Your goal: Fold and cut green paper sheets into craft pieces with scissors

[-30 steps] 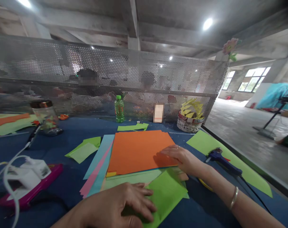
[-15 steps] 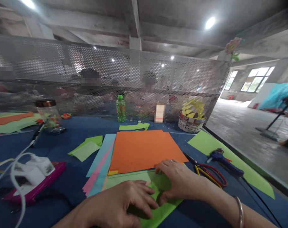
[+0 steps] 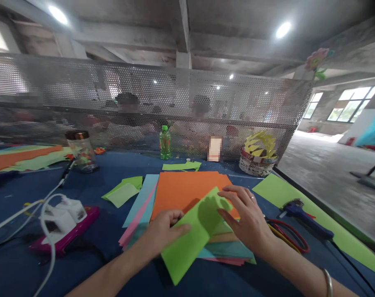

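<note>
- Pinching green paper (image 3: 190, 237) by its left edge with left hand (image 3: 162, 232), fingers curled.
- Touching its right side with right hand (image 3: 248, 220), fingers spread wide, gripping nothing.
- Sits tilted over orange sheet (image 3: 183, 189).

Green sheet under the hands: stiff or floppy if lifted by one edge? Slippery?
Probably floppy: the green sheet looks thin, and both the left hand and right hand are on it. Likely very light for its size. It may slide easily, since it lies on a smooth orange sheet and other papers.
</note>
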Tool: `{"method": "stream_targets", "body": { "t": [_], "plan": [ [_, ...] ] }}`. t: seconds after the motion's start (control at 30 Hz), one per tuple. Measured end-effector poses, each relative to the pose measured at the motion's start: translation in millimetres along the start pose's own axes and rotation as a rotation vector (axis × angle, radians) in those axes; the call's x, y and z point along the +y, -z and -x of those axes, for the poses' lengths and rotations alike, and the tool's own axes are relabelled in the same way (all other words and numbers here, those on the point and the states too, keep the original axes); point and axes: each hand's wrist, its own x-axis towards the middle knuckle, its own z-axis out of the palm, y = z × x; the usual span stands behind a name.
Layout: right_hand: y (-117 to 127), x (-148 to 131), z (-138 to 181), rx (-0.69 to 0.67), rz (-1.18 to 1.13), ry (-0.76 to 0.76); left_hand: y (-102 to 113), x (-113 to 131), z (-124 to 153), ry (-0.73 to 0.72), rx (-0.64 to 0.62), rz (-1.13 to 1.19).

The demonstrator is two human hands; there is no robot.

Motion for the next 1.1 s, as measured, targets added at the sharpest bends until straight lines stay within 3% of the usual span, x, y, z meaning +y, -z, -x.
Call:
{"method": "stream_targets", "body": {
  "t": [0.07,0.17,0.23,0.3,0.4,0.53,0.63,0.83,0.93,1.1],
  "plan": [
    [-1,-12,5,-0.015,-0.034,0.127,1,0,-4,0.018,0.057,0.17],
    [-3,-34,12,-0.163,-0.161,0.229,0,3,-4,0.034,0.077,0.383],
    [-6,-42,15,-0.202,-0.229,0.09,-1,6,-3,0.027,0.079,0.465],
    [-10,-41,15,-0.231,-0.31,-0.161,-1,8,-1,0.014,0.075,0.51],
    [-18,-30,11,-0.341,-0.594,-0.479,-2,10,1,-0.025,0.026,0.522],
    [-26,-20,8,-0.422,-1.051,-0.631,-5,10,2,-0.089,-0.084,0.463],
    [-28,-19,9,-0.414,-1.167,-0.671,-7,9,3,-0.081,-0.146,0.444],
    [-27,-17,8,-0.232,-1.125,-0.705,-4,7,5,-0.017,-0.166,0.344],
    [-19,-15,3,-0.064,-1.094,-0.689,-1,4,4,0.018,-0.1,0.248],
    [6,1,-10,0.252,-1.198,-0.694,12,4,0,-0.065,0.007,0.052]
  ]
}}
